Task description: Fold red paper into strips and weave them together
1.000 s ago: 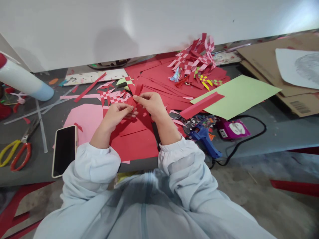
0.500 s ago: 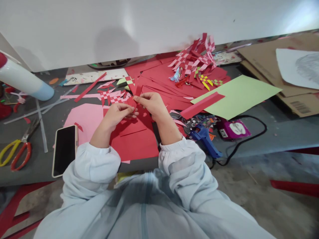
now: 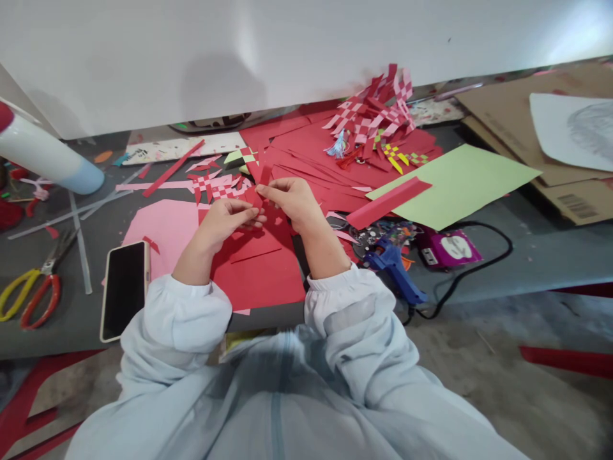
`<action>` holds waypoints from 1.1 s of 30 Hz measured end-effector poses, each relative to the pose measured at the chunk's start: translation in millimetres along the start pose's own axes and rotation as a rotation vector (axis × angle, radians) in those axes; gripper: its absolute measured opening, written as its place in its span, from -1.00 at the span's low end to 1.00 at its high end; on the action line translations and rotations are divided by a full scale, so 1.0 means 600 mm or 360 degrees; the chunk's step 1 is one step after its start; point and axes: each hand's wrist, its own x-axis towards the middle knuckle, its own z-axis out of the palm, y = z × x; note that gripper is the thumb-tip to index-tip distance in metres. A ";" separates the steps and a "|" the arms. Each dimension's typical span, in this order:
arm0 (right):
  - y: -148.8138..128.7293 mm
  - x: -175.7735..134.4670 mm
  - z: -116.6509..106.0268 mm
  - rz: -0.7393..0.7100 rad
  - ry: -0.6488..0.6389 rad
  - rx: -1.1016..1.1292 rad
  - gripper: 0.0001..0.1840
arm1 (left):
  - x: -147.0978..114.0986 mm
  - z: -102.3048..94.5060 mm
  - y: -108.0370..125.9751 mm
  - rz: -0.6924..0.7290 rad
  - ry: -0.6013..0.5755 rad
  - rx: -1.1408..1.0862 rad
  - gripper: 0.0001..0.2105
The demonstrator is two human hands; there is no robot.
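A red paper strip is pinched between the thumb and fingers of my right hand, its upper end sticking up past the fingertips. My left hand is closed on the lower part of the same red paper, just left of and below the right. The paper's exact shape between the hands is hard to make out. Beneath both hands lie red paper sheets. Woven red-and-pink checkered pieces lie just beyond my left hand. A pink sheet is to its left.
On the left are scissors, a phone and a white-and-blue bottle. To the right lie a blue glue gun, a purple box, a green sheet and cardboard. Woven paper pieces are heaped at the back.
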 end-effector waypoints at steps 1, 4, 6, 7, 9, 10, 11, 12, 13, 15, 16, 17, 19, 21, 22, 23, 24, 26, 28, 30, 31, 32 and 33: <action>-0.001 0.000 0.000 -0.0001 0.0000 -0.0001 -0.66 | 0.000 0.000 0.000 0.0000 -0.0001 0.0002 -0.66; -0.002 0.000 0.001 0.0004 0.0002 0.0007 -0.65 | 0.000 -0.001 0.000 0.0013 -0.0007 -0.0006 -0.66; -0.001 0.001 0.001 0.0014 0.0007 0.0022 -0.65 | 0.000 -0.001 -0.001 0.0020 -0.0012 -0.0012 -0.66; -0.001 0.001 0.001 0.0016 0.0007 0.0028 -0.65 | 0.000 -0.001 -0.001 0.0019 -0.0011 -0.0015 -0.66; -0.001 0.001 0.001 0.0011 0.0007 0.0035 -0.65 | 0.000 -0.001 -0.001 0.0013 -0.0010 -0.0028 -0.67; -0.001 0.001 0.001 0.0006 0.0006 0.0037 -0.65 | 0.000 0.000 0.000 0.0013 -0.0009 -0.0040 -0.67; -0.002 0.000 0.002 0.0001 0.0006 0.0038 -0.64 | 0.000 0.000 0.000 0.0017 -0.0007 -0.0050 -0.68; -0.002 0.000 0.002 -0.0003 0.0005 0.0038 -0.64 | 0.000 0.000 0.000 0.0021 -0.0008 -0.0056 -0.68; -0.003 -0.001 0.002 -0.0007 0.0004 0.0034 -0.63 | 0.000 0.000 0.000 0.0025 -0.0008 -0.0056 -0.68; -0.004 -0.001 0.002 -0.0016 0.0005 0.0014 -0.63 | 0.001 0.000 0.000 0.0033 -0.0008 -0.0045 -0.68; -0.004 -0.002 0.002 -0.0023 0.0006 0.0001 -0.64 | 0.001 0.000 0.000 0.0033 -0.0009 -0.0038 -0.68; -0.004 -0.002 0.002 -0.0029 0.0007 -0.0010 -0.64 | 0.001 0.000 0.000 0.0033 -0.0010 -0.0035 -0.67; -0.004 -0.002 0.001 -0.0036 0.0004 -0.0025 -0.63 | 0.001 0.000 -0.001 0.0039 -0.0007 -0.0038 -0.68; -0.003 -0.002 0.001 -0.0034 0.0008 -0.0033 -0.63 | 0.001 0.000 -0.001 0.0040 -0.0004 -0.0032 -0.69; -0.003 -0.002 0.001 -0.0029 0.0015 -0.0038 -0.63 | 0.000 0.001 -0.001 0.0038 -0.0003 -0.0023 -0.69; -0.004 -0.002 0.001 -0.0022 0.0027 -0.0041 -0.63 | 0.000 0.001 -0.001 0.0031 -0.0003 -0.0010 -0.69; -0.004 -0.003 0.001 -0.0013 0.0042 -0.0043 -0.63 | 0.000 0.001 -0.001 0.0022 -0.0003 0.0005 -0.69; -0.006 -0.003 0.001 0.0006 0.0068 -0.0042 -0.64 | 0.000 0.002 0.000 0.0007 -0.0004 0.0037 -0.68; -0.009 -0.003 0.000 0.0019 0.0085 -0.0038 -0.65 | 0.000 0.003 0.001 0.0006 -0.0003 0.0064 -0.67; -0.012 -0.003 -0.001 0.0040 0.0103 -0.0034 -0.68 | 0.000 0.003 0.002 0.0011 -0.0009 0.0081 -0.68; -0.014 -0.004 -0.003 0.0054 0.0119 -0.0027 -0.70 | 0.000 0.003 0.002 0.0013 -0.0015 0.0087 -0.68; -0.015 -0.004 -0.004 0.0065 0.0138 -0.0013 -0.71 | 0.000 0.003 0.002 0.0012 -0.0021 0.0094 -0.69; -0.016 -0.004 -0.006 0.0069 0.0156 0.0006 -0.71 | 0.000 0.003 0.002 0.0011 -0.0027 0.0104 -0.70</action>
